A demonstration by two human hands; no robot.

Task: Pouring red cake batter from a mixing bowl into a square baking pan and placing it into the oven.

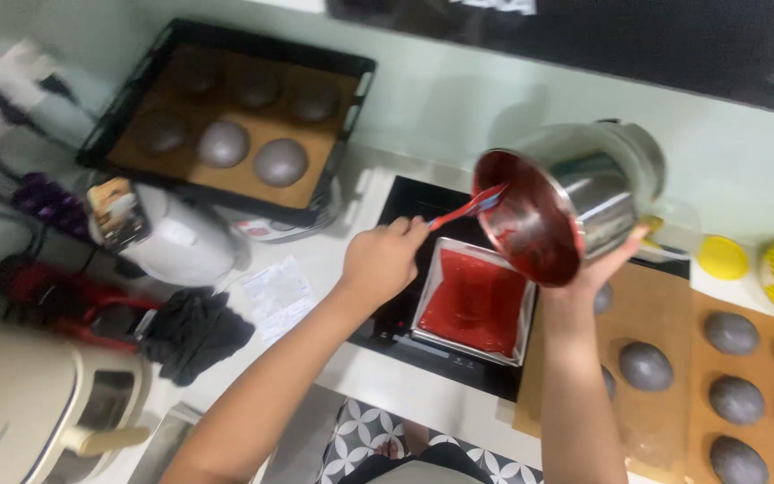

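Note:
My right hand point(604, 262) holds a steel mixing bowl point(593, 193) tilted on its side, its inside coated with red batter point(521, 220). My left hand point(382, 260) grips a spatula point(468, 208) with a red handle and reaches its tip into the bowl's mouth. Directly below the bowl sits a square metal baking pan point(523, 330), lined with paper and holding a layer of red batter point(477, 303). The pan rests on a black cooktop point(405, 202).
A black baking tray point(136, 90) with grey domes on brown paper sits at the back left. More grey domes point(732, 333) lie on brown paper at the right. A white appliance point(172, 237), a dark cloth point(194, 327), a cream appliance point(38, 403) and yellow items point(723, 257) surround the cooktop.

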